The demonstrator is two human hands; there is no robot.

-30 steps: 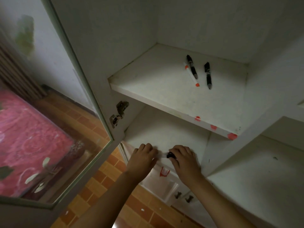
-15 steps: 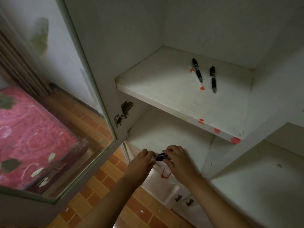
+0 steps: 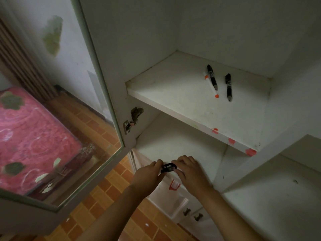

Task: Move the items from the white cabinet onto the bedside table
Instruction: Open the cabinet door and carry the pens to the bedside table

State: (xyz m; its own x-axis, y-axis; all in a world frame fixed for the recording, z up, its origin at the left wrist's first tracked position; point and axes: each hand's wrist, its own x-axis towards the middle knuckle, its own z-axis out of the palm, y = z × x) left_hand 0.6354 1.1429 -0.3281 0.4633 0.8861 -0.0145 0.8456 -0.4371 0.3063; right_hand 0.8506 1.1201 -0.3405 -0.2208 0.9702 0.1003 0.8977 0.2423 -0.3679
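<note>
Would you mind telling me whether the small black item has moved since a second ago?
Yes. The small black item has lifted slightly outward from the lower shelf's front edge, now held between both hands.

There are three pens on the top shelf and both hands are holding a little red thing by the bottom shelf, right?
Almost. The head view shows the little thing is black, not red. The rest holds: three pens lie on the top shelf, two black ones and a white one with orange ends, and the left hand and right hand hold it together at the bottom shelf's edge.
</note>
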